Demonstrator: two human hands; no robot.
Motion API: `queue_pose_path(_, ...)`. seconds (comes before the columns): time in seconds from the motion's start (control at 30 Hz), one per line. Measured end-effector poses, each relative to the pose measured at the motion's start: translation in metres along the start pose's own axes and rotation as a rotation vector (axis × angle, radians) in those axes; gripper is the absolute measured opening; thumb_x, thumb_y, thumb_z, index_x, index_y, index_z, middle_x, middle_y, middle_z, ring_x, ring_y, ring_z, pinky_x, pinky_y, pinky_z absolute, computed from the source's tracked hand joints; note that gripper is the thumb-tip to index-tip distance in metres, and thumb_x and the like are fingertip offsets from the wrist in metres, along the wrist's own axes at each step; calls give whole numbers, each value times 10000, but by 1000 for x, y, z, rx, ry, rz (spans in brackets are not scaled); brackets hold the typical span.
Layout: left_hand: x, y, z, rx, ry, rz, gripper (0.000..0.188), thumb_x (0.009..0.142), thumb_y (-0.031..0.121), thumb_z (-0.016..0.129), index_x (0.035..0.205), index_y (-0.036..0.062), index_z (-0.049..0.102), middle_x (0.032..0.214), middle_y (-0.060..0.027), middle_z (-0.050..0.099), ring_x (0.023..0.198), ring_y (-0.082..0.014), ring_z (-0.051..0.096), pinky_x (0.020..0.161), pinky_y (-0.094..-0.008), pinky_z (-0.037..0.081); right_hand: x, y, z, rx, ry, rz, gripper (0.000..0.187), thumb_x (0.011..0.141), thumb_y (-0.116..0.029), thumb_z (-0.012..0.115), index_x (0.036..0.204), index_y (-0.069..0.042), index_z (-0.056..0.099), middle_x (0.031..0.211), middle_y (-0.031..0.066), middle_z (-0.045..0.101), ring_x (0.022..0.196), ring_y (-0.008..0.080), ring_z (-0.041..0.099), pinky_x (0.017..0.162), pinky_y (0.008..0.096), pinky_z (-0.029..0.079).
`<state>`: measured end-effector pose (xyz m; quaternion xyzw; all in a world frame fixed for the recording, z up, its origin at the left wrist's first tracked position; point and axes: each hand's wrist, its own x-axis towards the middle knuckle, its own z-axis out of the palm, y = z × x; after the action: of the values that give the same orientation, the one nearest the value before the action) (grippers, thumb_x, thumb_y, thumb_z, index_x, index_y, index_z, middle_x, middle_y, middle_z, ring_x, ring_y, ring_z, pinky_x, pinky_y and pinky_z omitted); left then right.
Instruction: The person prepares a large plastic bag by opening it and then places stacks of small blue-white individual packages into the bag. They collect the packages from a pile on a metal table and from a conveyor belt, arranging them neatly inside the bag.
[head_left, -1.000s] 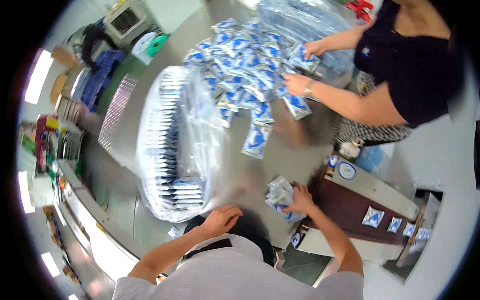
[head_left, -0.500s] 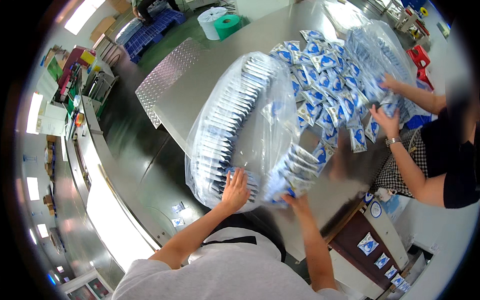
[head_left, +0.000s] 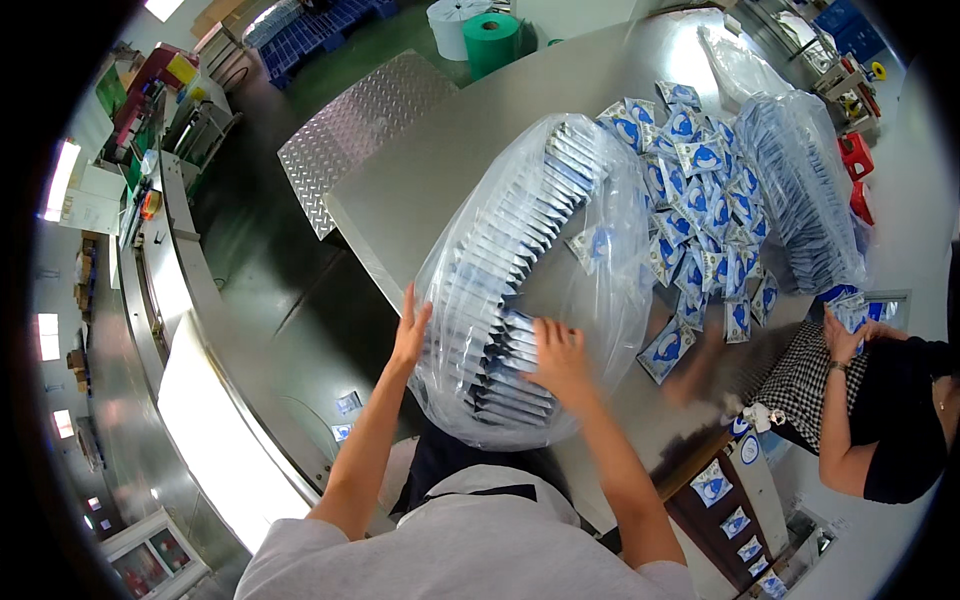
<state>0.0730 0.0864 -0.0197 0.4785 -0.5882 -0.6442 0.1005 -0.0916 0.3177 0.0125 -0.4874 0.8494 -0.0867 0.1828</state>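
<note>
A clear plastic bag (head_left: 622, 300) lies on the steel table in front of me, with a long curved row of small blue-and-white packets (head_left: 490, 260) standing inside. A second, shorter stack of packets (head_left: 515, 385) sits at its near end. My left hand (head_left: 408, 338) rests along the bag's left side, fingers stretched out. Inside the bag's near part, my right hand (head_left: 562, 362) touches the right ends of the shorter stack; its fingers are slightly spread and a little blurred. One loose packet (head_left: 592, 248) shows through the film on the right.
A heap of loose packets (head_left: 705, 190) covers the steel table (head_left: 400, 215) beyond my bag. Another filled bag (head_left: 800, 190) lies to its right. At the right, a co-worker's hands (head_left: 848, 335) hold packets. A chequered-plate ledge (head_left: 360, 130) juts out at left.
My right hand has brought its stack of packets leftward into the bag and loosened its grip. My left hand has left the packets for the bag's left side. The co-worker's hands have drawn back.
</note>
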Motion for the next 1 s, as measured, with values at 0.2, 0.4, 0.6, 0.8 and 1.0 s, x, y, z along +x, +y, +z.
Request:
queue_pose_path(0.2, 13, -2, 7, 134, -100, 66, 595, 974, 359, 394, 1438, 32, 216, 1470, -166, 263, 1359, -262, 241, 1107, -331, 185, 17, -37, 34, 22, 190, -28, 1035, 678, -693, 585, 1391, 3, 307, 1374, 139, 396, 1233, 352, 373, 1006, 569, 227)
queue_pose_path(0.4, -16, 47, 40, 713, 380, 510, 446, 934, 185, 457, 1323, -19, 382, 1373, -229, 345, 1272, -393, 335, 1065, -425, 263, 7, -33, 48, 45, 204, -4, 958, 778, -692, 447, 1398, 22, 291, 1435, 167, 322, 1331, 331, 295, 1056, 616, 123)
queue_pose_path(0.6, -80, 104, 149, 532, -260, 905, 374, 808, 3, 521, 1180, 3, 484, 1267, -216, 412, 1184, -380, 416, 992, -437, 342, -68, -22, -1, 339, 408, 47, 641, 842, -360, 575, 1345, -29, 356, 1408, 152, 337, 1289, 315, 352, 1046, 546, 228)
queue_pose_path(0.8, -143, 72, 230, 504, -723, 907, 398, 731, -93, 529, 1113, 23, 524, 1233, -206, 424, 1088, -362, 497, 895, -394, 436, -262, 80, -27, 317, 482, 495, 494, 791, -158, 626, 1239, -41, 450, 1268, 165, 467, 1174, 354, 446, 980, 455, 356)
queue_pose_path(1.0, -206, 41, 263, 573, -922, 762, 330, 741, -81, 547, 1051, 33, 550, 1206, -172, 453, 1016, -319, 555, 770, -360, 495, -503, 219, -53, 26, 443, 1008, 388, 764, -55, 587, 1144, -31, 513, 1179, 155, 538, 1136, 337, 486, 955, 433, 403)
